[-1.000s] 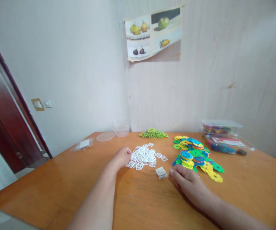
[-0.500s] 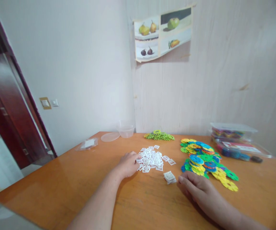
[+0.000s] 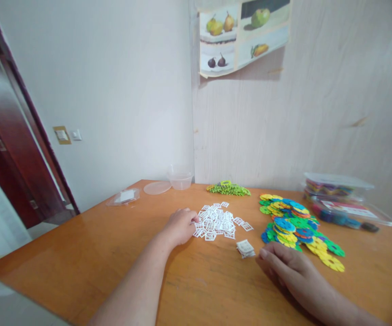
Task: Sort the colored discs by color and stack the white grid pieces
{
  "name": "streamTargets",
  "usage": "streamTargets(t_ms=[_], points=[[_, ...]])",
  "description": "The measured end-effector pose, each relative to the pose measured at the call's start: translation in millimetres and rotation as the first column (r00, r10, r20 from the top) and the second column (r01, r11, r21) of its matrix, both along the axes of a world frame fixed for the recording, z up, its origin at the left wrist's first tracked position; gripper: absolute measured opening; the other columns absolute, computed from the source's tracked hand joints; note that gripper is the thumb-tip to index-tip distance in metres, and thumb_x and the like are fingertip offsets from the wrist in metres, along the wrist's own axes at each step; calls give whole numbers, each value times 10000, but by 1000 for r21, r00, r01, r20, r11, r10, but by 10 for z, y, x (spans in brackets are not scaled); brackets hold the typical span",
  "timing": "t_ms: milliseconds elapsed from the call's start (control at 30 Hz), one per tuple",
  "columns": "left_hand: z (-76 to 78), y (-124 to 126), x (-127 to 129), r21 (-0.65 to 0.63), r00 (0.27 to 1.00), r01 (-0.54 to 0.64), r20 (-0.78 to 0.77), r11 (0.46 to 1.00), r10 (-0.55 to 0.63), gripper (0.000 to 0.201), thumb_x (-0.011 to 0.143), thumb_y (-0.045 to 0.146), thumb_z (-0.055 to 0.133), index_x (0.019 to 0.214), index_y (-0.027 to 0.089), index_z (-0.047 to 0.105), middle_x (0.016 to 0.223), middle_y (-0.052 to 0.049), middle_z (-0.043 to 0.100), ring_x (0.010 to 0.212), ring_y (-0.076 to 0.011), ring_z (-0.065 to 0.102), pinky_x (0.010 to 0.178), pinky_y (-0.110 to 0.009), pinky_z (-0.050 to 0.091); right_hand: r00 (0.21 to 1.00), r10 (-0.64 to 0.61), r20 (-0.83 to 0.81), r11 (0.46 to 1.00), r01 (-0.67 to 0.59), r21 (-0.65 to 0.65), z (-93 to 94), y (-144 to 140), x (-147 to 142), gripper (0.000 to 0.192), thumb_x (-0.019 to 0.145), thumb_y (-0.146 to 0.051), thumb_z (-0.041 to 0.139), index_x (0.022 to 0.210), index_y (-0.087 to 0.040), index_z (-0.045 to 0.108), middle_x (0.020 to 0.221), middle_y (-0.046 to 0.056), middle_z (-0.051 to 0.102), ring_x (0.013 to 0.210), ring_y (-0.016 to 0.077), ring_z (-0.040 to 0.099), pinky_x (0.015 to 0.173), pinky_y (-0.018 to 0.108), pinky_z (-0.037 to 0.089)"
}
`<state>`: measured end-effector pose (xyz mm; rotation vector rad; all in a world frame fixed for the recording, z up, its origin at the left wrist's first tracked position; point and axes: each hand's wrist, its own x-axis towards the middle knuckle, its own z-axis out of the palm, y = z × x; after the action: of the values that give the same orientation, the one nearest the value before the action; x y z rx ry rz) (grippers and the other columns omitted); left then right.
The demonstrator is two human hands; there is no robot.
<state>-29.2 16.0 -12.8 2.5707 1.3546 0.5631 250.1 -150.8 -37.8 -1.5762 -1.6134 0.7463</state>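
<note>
My left hand (image 3: 181, 225) rests on the wooden table (image 3: 97, 253) with its fingertips at the left edge of a heap of small white window-shaped plastic pieces (image 3: 218, 222). Whether a piece is pinched between the fingers, I cannot tell. My right hand (image 3: 284, 267) lies flat on the table, fingers loosely apart, holding nothing. Its fingertips are just right of a small stack of white pieces (image 3: 245, 248). A spread of colourful flower-shaped discs (image 3: 297, 226) lies beyond the right hand.
A pile of small green pieces (image 3: 229, 189) lies near the wall. A clear tub (image 3: 180, 180), its lid (image 3: 157, 187) and a small plastic packet (image 3: 124, 197) sit at the back left. Stacked clear boxes of coloured pieces (image 3: 338, 192) stand at the right. The table's left edge is close.
The view has shifted, so everything sits further right in the picture. My left hand has slid slightly into the edge of the white heap. My right hand has stayed by the small stack.
</note>
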Motion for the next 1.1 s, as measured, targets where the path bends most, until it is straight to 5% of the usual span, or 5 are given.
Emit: streamTargets(t_ms=[200,533,767,1100], points=[[80,-103,22,-57,998,-23,-61,998,20,316,732,206,579,1013,273,705,1017,-58,610,998,-220,562,857,-288,423,1000,-4,6,1000,5,-14,40,-11,-19,416,916,-551,418,686,-214,500,607,-21,437,556,131,399,496,250,314],[71,-74,65,30,998,-37,-43,999,38,175,802,219,533,815,225,707,893,-63,630,898,-203,557,769,-282,397,1000,-9,9,1000,9,-11,37,-25,-18,412,912,-550,430,691,-214,520,607,-15,456,547,128,404,483,247,312],[238,-164,114,151,994,-111,13,982,110,151,809,212,521,732,205,651,864,-61,639,895,-204,544,766,-299,382,1000,0,22,1000,0,-18,52,-21,-22,435,910,-578,411,710,-209,526,615,-18,455,550,124,408,490,243,327],[383,-464,243,112,997,22,-78,993,-13,98,687,162,589,600,207,580,784,-47,629,893,-228,514,782,-333,351,999,5,41,1000,-6,1,62,-28,-28,427,925,-554,404,706,-206,518,599,-28,452,536,116,407,494,240,325]])
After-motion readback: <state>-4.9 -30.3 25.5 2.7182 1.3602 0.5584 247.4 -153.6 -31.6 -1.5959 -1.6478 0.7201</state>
